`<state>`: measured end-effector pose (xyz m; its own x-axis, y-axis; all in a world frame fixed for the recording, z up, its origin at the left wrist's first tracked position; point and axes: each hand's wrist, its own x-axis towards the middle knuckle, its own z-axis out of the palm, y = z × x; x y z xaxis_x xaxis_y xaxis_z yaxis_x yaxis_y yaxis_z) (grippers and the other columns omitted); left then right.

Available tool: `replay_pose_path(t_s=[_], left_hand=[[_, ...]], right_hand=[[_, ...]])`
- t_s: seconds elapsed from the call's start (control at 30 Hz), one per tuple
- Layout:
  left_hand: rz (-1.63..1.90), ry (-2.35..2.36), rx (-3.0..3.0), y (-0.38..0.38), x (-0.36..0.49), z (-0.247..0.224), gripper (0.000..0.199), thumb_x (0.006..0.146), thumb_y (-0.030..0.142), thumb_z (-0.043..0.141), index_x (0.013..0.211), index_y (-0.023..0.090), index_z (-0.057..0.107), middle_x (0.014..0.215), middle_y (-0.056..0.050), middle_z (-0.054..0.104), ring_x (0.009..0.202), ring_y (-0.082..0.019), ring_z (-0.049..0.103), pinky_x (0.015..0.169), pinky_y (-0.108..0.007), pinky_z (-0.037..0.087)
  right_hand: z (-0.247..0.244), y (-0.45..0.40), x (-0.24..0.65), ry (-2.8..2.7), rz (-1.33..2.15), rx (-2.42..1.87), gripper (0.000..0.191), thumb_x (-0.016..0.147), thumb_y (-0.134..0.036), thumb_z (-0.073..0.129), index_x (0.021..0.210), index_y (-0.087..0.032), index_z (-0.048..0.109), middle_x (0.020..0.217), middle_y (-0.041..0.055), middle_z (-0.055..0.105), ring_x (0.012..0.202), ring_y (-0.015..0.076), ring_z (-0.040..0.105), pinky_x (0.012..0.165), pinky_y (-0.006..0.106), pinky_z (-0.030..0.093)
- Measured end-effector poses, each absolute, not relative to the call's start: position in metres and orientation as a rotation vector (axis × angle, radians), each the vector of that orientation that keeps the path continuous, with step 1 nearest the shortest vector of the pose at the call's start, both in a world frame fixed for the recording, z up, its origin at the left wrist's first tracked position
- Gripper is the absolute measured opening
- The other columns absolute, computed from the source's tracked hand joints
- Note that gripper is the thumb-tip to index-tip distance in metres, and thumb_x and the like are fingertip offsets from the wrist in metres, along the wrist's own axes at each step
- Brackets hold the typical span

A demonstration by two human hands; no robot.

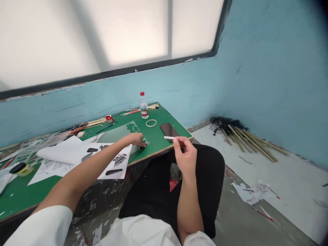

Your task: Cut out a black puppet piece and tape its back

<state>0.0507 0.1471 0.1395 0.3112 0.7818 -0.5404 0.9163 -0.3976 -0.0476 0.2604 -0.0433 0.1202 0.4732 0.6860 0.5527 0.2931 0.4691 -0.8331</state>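
My right hand (pixel 185 153) is raised over my lap near the table corner. A short white strip (pixel 167 137) is pinched between its thumb and fingers, pointing left. My left hand (pixel 136 139) reaches down to the front part of the green table (pixel 156 141). Its fingers are closed at a small object whose kind I cannot make out, beside the cut edge of a translucent sheet (pixel 116 134). Behind the white strip lies a dark phone (pixel 169 130). A pale ring, like a roll of tape (pixel 151 123), rests farther back.
A water bottle (pixel 144 108) with a red cap stands near the wall. A red paint jar (pixel 109 119), a thin brush (pixel 107 127), printed papers (pixel 112 172) and a black-lidded jar (pixel 22 169) occupy the left side. Bamboo sticks (pixel 246 138) and paper scraps (pixel 253 192) lie on the floor.
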Motion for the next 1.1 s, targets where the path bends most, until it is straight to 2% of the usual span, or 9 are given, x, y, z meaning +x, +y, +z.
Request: replay_pose_path(t_s=[0.27,0.63,1.1], left_hand=[[-0.74,1.479,2.276,0.152,0.056,0.135,0.039,0.1,0.044,0.068,0.128,0.017,0.064,0.128,-0.009,0.067,0.109,-0.023,0.069,0.093,-0.044,0.061],[-0.425,1.621,2.312,0.148,0.043,0.118,0.04,0.1,0.043,0.067,0.132,0.018,0.062,0.133,-0.01,0.065,0.115,-0.025,0.067,0.097,-0.047,0.06],[-0.114,1.542,1.951,0.154,0.028,0.128,0.04,0.101,0.046,0.066,0.129,0.018,0.065,0.131,-0.009,0.066,0.113,-0.025,0.067,0.097,-0.046,0.06]], right_hand=[[0.12,-0.042,0.261,-1.132,0.304,-1.107,0.027,0.101,-0.042,0.062,0.093,-0.018,0.071,0.084,0.0031,0.067,0.069,0.0155,0.057,0.065,0.028,0.049],[0.115,-0.037,0.248,-1.234,0.304,-1.142,0.027,0.102,-0.041,0.062,0.094,-0.018,0.071,0.087,0.0038,0.069,0.071,0.0157,0.059,0.065,0.028,0.049],[0.113,-0.032,0.246,-1.312,0.278,-1.151,0.024,0.103,-0.037,0.06,0.092,-0.018,0.071,0.084,0.0032,0.068,0.066,0.0137,0.054,0.061,0.026,0.045]])
